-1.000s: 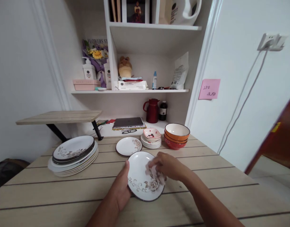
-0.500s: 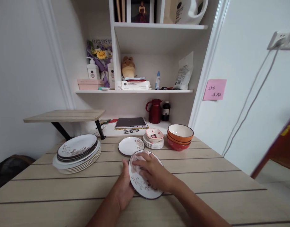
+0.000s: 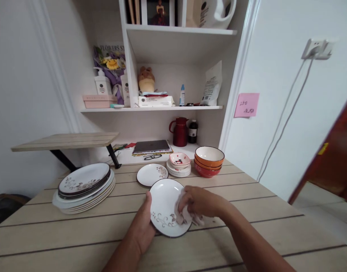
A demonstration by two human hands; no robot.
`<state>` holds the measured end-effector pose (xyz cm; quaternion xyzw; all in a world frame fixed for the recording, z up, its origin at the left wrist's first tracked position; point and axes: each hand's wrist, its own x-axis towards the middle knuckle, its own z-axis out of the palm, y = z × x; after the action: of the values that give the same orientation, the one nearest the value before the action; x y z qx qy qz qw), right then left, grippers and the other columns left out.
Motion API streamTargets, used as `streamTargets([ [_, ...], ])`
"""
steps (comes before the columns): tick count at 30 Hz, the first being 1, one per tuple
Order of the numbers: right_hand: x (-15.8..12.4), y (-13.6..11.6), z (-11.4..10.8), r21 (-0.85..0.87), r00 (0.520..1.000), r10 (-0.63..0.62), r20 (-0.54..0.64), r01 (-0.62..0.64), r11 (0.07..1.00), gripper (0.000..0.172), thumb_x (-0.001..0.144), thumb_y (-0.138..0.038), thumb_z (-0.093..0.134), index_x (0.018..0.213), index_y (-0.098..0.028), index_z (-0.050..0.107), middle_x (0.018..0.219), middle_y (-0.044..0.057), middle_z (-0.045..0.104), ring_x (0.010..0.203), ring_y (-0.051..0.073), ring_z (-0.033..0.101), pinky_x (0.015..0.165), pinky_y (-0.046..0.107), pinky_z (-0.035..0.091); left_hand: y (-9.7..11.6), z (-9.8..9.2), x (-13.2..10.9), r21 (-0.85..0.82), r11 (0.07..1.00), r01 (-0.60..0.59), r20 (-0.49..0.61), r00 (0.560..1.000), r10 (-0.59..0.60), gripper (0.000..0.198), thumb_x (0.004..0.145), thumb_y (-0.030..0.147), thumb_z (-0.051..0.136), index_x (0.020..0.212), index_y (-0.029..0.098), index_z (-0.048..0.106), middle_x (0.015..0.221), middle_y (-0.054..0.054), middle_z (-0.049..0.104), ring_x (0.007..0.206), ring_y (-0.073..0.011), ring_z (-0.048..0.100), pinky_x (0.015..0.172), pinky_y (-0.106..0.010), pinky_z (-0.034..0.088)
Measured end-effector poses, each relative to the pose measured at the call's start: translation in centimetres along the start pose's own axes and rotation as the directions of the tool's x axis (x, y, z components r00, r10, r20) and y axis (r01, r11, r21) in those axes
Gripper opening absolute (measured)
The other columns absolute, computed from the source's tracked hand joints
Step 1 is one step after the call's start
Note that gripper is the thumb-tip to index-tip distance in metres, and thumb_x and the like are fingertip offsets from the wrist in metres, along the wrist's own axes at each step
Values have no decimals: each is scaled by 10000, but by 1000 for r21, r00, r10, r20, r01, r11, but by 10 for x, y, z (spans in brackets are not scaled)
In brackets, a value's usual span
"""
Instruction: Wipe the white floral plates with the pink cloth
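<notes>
A white plate with a dark rim and brown floral pattern is tilted up off the table in my left hand. My left thumb lies along its left edge, while the other fingers are hidden underneath. At the plate's right edge, my right hand has its fingers closed on a crumpled whitish cloth, slightly blurred, which overlaps the rim and hangs past it. Just behind, a matching plate lies flat on the table.
A tall stack of plates stands at left beside a small raised wooden shelf. Small plates topped by a pink-spotted dish sit near stacked orange and red bowls. Farther back are a laptop, glasses and a red jug.
My right hand has moved with the cloth from the plate's upper left across to its right edge. My left hand still holds the plate. The whole view has shifted slightly.
</notes>
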<state>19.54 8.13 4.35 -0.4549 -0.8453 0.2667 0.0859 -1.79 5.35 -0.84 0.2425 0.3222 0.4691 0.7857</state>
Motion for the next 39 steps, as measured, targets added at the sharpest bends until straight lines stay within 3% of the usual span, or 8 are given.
streamTargets([
  [4,19,1,16,-84,908,137,-397,-184,979,422,766,-50,480,1020,-276,731,1045,54,626,789,151,613,705,249,433,-2,-1,1,-11,998,-61,-8,998,61,664,827,504,558,1387,168,442,1290,-174,607,1210,-316,547,1042,-493,365],
  [8,39,-16,38,-226,841,-22,-541,-121,967,404,861,-119,452,1203,-235,636,1247,123,547,1075,241,549,883,333,421,-2,-2,5,-34,998,-59,21,998,59,657,831,493,560,1389,168,442,1293,-173,606,1218,-304,542,1064,-477,344],
  [13,39,-35,45,-324,854,-276,-441,135,936,516,839,-124,502,1348,-210,483,1495,127,336,1309,296,344,1049,468,292,-4,-9,11,-125,991,-54,160,984,74,625,857,549,469,1389,222,445,1318,-125,599,1249,-265,517,1078,-438,335],
  [19,19,-46,35,-104,867,-436,-240,424,900,481,759,8,447,1137,-258,578,1324,17,549,1191,195,457,992,358,346,-4,-9,11,-166,984,-63,164,982,90,712,839,648,351,1362,183,481,1274,-147,626,1229,-283,530,1060,-447,347],
  [23,29,-38,38,-99,856,-359,-372,348,932,429,678,45,444,987,-223,573,1149,19,623,1042,185,500,856,290,403,-2,-3,6,-120,991,-55,120,990,69,682,844,613,408,1359,172,482,1255,-153,638,1209,-299,546,1047,-460,356],
  [28,36,-18,28,-204,845,-220,-488,134,970,198,775,-36,465,847,-201,548,1060,35,588,929,174,518,784,277,380,-1,-1,3,-39,999,-22,56,998,24,685,825,612,459,1353,177,490,1257,-156,637,1222,-302,536,1047,-463,358],
  [33,15,-13,15,-298,950,6,-313,-104,949,195,713,-111,588,885,-204,596,1028,43,527,691,119,509,592,240,296,1,-1,1,-16,1000,12,36,999,-12,715,829,652,390,1346,170,498,1253,-149,641,1221,-296,537,1044,-460,362],
  [39,6,-39,29,-284,990,-131,-45,113,952,177,642,-212,692,796,-225,605,923,-4,523,671,119,491,561,232,263,3,2,-3,-79,997,0,55,998,4,679,866,601,374,1301,105,535,1189,-170,672,1163,-300,580,1010,-436,401],
])
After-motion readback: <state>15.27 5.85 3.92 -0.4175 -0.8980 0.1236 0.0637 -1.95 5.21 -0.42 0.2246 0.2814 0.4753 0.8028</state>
